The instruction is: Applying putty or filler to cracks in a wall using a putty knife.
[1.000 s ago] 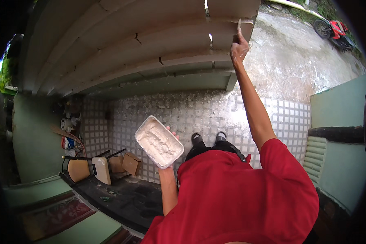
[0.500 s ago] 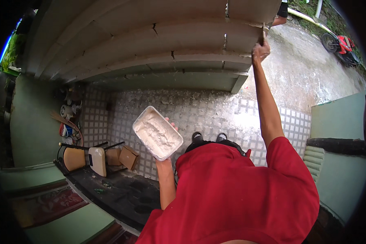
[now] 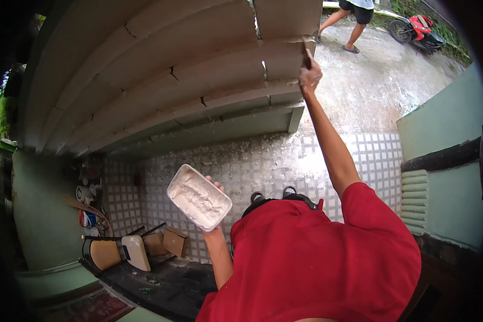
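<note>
My left hand point(image 3: 214, 185) holds a white plastic tub point(image 3: 198, 198) from beneath and the side; pale, lumpy paste lies in it. My right hand point(image 3: 310, 75) is raised at the end of my stretched arm, fingers closed on a thin scraper-like tool point(image 3: 306, 49), its tip at a seam by the outer edge of the panelled overhead surface point(image 3: 198, 75). The tool is partly hidden by my fingers. Cracks and pale smears mark the panels.
A person's legs point(image 3: 354, 32) are on the concrete outside, near a red motorbike point(image 3: 418, 32). Chairs point(image 3: 104, 252), cardboard boxes point(image 3: 174, 241) and a black bench point(image 3: 161, 284) stand lower left. Green walls point(image 3: 445, 107) flank the tiled floor point(image 3: 373, 155).
The other person has come into view at the upper right. My right hand stays raised at the panel edge, the tub in my left, while the whole view has shifted.
</note>
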Motion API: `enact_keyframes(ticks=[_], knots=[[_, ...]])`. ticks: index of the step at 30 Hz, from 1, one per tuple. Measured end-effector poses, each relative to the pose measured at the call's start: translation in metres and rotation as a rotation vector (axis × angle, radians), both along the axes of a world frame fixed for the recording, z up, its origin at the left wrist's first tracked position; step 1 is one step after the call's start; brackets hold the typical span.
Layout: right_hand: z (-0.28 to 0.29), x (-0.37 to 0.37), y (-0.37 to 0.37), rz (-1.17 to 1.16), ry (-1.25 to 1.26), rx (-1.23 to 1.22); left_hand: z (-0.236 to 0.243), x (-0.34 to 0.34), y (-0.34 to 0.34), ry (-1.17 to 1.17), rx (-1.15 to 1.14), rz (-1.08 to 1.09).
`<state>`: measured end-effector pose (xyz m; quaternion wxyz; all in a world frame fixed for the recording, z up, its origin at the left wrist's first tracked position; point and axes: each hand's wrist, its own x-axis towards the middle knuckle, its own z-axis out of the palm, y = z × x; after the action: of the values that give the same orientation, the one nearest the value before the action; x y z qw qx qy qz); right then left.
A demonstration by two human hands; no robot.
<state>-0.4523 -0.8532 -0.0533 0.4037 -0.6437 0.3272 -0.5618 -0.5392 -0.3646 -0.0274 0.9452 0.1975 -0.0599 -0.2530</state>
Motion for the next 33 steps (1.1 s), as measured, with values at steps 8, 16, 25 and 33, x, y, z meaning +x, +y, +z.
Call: enact_keyframes(ticks=[8, 16, 25, 33], knots=[[-0.035, 0.027, -0.020, -0.058, 0.030, 0.091, -0.005, 0.012, -0.003, 0.020, 0.004, -0.028], [-0.028, 0.016, 0.017, 0.179, -0.079, 0.043, 0.002, 0.023, -0.013, -0.010, -0.011, -0.051], [-0.047, 0.049, -0.003, 0.007, -0.232, 0.121, -0.010, 0.036, -0.018, 0.012, -0.026, -0.090], [-0.046, 0.045, 0.049, 0.290, -0.057, 0.035, -0.008, 0.046, -0.027, 0.031, 0.010, -0.068]])
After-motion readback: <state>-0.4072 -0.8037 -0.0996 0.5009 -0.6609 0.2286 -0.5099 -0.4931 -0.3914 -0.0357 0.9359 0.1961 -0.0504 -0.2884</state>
